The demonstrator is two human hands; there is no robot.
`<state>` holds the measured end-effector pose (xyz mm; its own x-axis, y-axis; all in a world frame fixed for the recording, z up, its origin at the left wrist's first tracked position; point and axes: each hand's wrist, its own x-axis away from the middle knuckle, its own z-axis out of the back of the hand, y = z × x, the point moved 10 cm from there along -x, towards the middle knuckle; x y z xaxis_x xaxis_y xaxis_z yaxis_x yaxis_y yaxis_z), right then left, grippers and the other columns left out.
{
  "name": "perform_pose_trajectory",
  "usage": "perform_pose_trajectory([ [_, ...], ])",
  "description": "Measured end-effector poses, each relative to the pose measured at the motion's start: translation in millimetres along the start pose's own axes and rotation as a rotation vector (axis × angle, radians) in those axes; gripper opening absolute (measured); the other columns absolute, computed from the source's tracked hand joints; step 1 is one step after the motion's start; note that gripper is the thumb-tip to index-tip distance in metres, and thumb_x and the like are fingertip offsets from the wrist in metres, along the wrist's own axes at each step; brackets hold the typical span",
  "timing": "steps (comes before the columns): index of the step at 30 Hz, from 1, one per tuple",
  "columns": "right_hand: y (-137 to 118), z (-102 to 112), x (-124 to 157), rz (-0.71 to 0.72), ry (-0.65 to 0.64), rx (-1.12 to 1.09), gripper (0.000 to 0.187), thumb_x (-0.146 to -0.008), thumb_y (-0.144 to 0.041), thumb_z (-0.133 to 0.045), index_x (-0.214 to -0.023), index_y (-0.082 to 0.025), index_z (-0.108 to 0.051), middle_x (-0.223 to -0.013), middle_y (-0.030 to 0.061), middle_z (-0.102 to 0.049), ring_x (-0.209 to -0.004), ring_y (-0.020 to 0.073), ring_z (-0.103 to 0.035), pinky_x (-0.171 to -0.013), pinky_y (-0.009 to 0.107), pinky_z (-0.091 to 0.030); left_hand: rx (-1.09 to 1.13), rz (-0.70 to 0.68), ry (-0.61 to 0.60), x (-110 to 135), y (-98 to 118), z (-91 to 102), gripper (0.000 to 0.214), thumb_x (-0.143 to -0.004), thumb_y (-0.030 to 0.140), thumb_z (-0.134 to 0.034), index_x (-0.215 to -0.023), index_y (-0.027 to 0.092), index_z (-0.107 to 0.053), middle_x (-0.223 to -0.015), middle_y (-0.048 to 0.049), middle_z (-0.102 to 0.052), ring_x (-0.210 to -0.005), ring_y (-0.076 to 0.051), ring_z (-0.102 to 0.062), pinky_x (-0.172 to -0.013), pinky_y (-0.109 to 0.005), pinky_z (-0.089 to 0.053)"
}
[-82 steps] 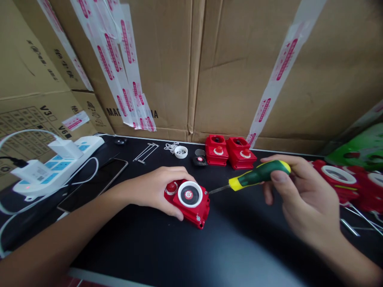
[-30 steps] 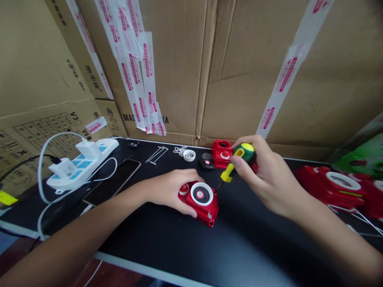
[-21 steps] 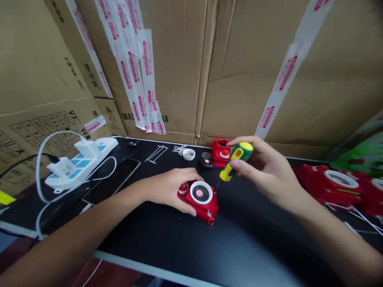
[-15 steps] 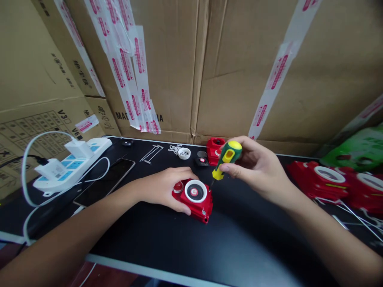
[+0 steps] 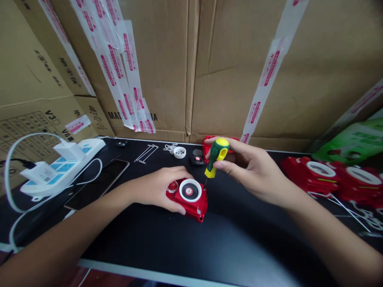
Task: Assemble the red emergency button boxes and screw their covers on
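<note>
My left hand (image 5: 166,190) is wrapped round the left side of a red plastic device (image 5: 197,206) lying on the black table, with a white ring and a dark round centre on its top. A small red dome shows beside my fingers. My right hand (image 5: 248,169) grips a green and yellow screwdriver (image 5: 218,155) near its handle's top. The screwdriver leans slightly, its shaft pointing down at the device's far right corner. Whether the tip sits in a screw is too small to tell.
Behind my hands are a white round cap (image 5: 179,152), a small black part (image 5: 197,158) and metal wire brackets (image 5: 146,153). A phone (image 5: 98,183) and a white power strip (image 5: 64,169) lie left. More red devices (image 5: 317,175) sit right. Cardboard (image 5: 161,71) walls the back.
The screwdriver handle has turned in my right hand, its yellow inset now facing more to the right. The whole view has shifted slightly. My left hand keeps its hold on the red device.
</note>
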<state>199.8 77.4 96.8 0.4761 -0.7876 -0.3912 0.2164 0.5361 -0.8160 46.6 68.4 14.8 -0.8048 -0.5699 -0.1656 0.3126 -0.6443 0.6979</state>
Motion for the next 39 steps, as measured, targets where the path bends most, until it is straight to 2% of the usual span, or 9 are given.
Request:
perform_pose_trajectory([
  [3, 3.7, 0.4, 1.5, -0.036, 0.045, -0.005, 0.036, -0.085, -0.039, -0.088, -0.112, -0.023, -0.071, -0.107, 0.0049, -0.072, -0.090, 0.0215, -0.069, -0.074, 0.031, -0.060, 0.011, -0.004, 0.009, 0.3, 1.3, 0.9, 0.065, -0.078, 0.047, -0.093, -0.132, 0.024, -0.067, -0.124, -0.0093, -0.070, -0.113, -0.028, -0.068, -0.099, -0.038, -0.055],
  [8, 13.0, -3.7, 3.7, -0.091, 0.085, -0.081, 0.043, -0.074, -0.038, -0.096, -0.104, -0.024, -0.070, -0.098, 0.0016, -0.070, -0.085, 0.0202, -0.068, -0.068, 0.029, -0.058, 0.015, 0.005, 0.016, -0.1, -0.4, 1.9, 0.066, -0.075, 0.046, -0.095, -0.129, 0.023, -0.066, -0.120, -0.0074, -0.070, -0.108, -0.026, -0.069, -0.096, -0.035, -0.055],
  [16, 20.3, -10.3, 5.1, -0.161, 0.043, -0.150, 0.039, -0.079, -0.042, -0.093, -0.102, -0.020, -0.071, -0.069, -0.0026, -0.068, -0.052, 0.0135, -0.062, -0.048, 0.027, -0.050, 0.075, -0.019, 0.015, -0.6, -3.8, -2.2, 0.076, -0.067, 0.044, -0.100, -0.131, 0.023, -0.066, -0.124, -0.0093, -0.072, -0.113, -0.028, -0.070, -0.099, -0.037, -0.056],
  [21, 19.6, -12.5, 4.5, -0.142, -0.022, -0.204, 0.035, -0.084, -0.041, -0.090, -0.105, -0.017, -0.073, -0.066, -0.0029, -0.066, -0.048, 0.0115, -0.059, -0.046, 0.026, -0.047, 0.077, -0.019, 0.008, -0.9, -2.3, -2.8, 0.073, -0.068, 0.043, -0.100, -0.131, 0.023, -0.068, -0.122, -0.0091, -0.073, -0.110, -0.028, -0.072, -0.097, -0.037, -0.058],
  [24, 20.3, -13.2, 4.4, -0.126, -0.045, -0.222, 0.035, -0.088, -0.039, -0.086, -0.112, -0.018, -0.073, -0.073, -0.0021, -0.067, -0.050, 0.0105, -0.057, -0.047, 0.026, -0.047, 0.059, -0.022, 0.000, -1.1, 0.5, -2.4, 0.072, -0.069, 0.040, -0.099, -0.131, 0.023, -0.067, -0.123, -0.0079, -0.073, -0.111, -0.027, -0.071, -0.098, -0.035, -0.056],
  [28, 18.3, -13.0, 2.6, -0.125, -0.062, -0.205, 0.038, -0.091, -0.040, -0.082, -0.121, -0.021, -0.070, -0.106, 0.0047, -0.073, -0.061, 0.0107, -0.061, -0.053, 0.027, -0.050, 0.002, -0.001, 0.035, -2.0, 2.3, -2.2, 0.068, -0.075, 0.042, -0.095, -0.133, 0.023, -0.065, -0.127, -0.0081, -0.070, -0.115, -0.026, -0.069, -0.100, -0.036, -0.055],
  [32, 12.5, 1.0, -0.9, -0.085, 0.065, -0.095, 0.035, -0.088, -0.044, -0.085, -0.111, -0.019, -0.073, -0.109, 0.0058, -0.073, -0.087, 0.0186, -0.068, -0.073, 0.032, -0.057, -0.072, 0.026, 0.061, -7.3, 6.5, -8.3, 0.067, -0.078, 0.045, -0.093, -0.134, 0.023, -0.063, -0.130, -0.0098, -0.067, -0.119, -0.029, -0.066, -0.106, -0.042, -0.053],
  [35, 11.8, 11.4, -1.7, -0.043, 0.189, -0.140, 0.043, -0.085, -0.046, -0.087, -0.116, -0.021, -0.071, -0.105, 0.0038, -0.073, -0.092, 0.0203, -0.068, -0.078, 0.033, -0.056, -0.130, 0.044, 0.036, -18.4, 13.6, -12.1, 0.068, -0.075, 0.043, -0.095, -0.131, 0.022, -0.063, -0.129, -0.0105, -0.067, -0.121, -0.031, -0.065, -0.108, -0.044, -0.052],
  [39, 24.9, 26.2, -1.6, -0.041, 0.360, -0.152, 0.039, -0.088, -0.052, -0.082, -0.106, -0.020, -0.068, -0.091, 0.0016, -0.070, -0.079, 0.0175, -0.064, -0.069, 0.031, -0.053, -0.173, 0.219, -0.031, -38.6, 5.3, -12.6, 0.070, -0.061, 0.051, -0.100, -0.110, 0.017, -0.063, -0.111, -0.0111, -0.071, -0.097, -0.032, -0.070, -0.084, -0.043, -0.058],
])
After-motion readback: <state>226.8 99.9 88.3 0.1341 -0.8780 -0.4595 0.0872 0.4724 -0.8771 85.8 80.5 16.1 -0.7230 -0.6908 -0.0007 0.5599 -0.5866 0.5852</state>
